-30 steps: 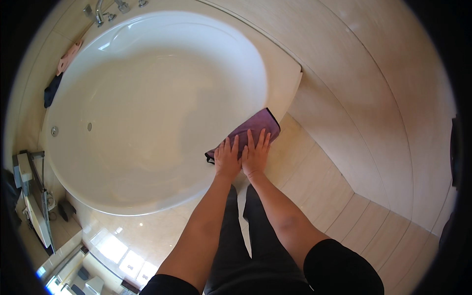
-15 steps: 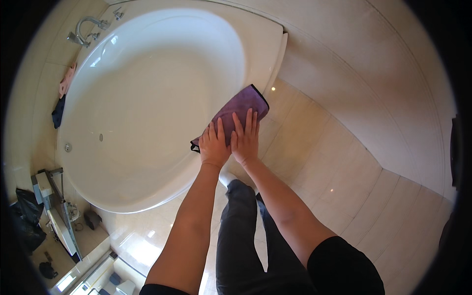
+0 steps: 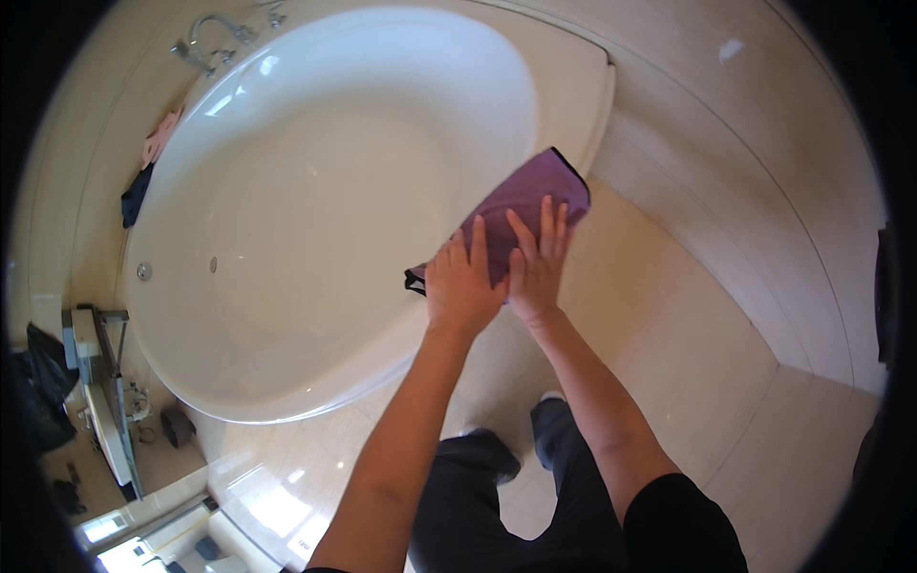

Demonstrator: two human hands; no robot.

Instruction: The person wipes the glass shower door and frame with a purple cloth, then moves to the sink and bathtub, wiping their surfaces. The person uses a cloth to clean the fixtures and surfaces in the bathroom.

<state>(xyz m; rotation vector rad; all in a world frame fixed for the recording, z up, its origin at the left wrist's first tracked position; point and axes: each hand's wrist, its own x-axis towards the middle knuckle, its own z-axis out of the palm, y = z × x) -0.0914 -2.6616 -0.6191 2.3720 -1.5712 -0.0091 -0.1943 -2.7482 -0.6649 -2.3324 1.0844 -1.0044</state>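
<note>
A purple cloth (image 3: 543, 180) with black edging lies folded over the near right rim of a large white oval bathtub (image 3: 325, 220). My left hand (image 3: 463, 286) rests flat on the cloth's near left part, fingers stretched toward the tub. Beside it, my right hand (image 3: 540, 263) presses on the cloth's right part with its fingers spread. Both hands are open and the thumbs lie close together. The cloth hides the rim under it, and a black-edged corner sticks out left of my left hand.
A chrome faucet (image 3: 215, 33) stands at the tub's far left. Pink cloth (image 3: 160, 137) and dark cloth (image 3: 137, 196) lie on the left ledge. At lower left are a black plastic bag (image 3: 48, 377) and a shelf-like fixture (image 3: 105, 401). A tiled wall (image 3: 745, 143) runs along the right.
The whole view has shifted, so tub, cloth and hands appear farther right. Both hands stay on the cloth. My legs stand differently, and the right foot now shows.
</note>
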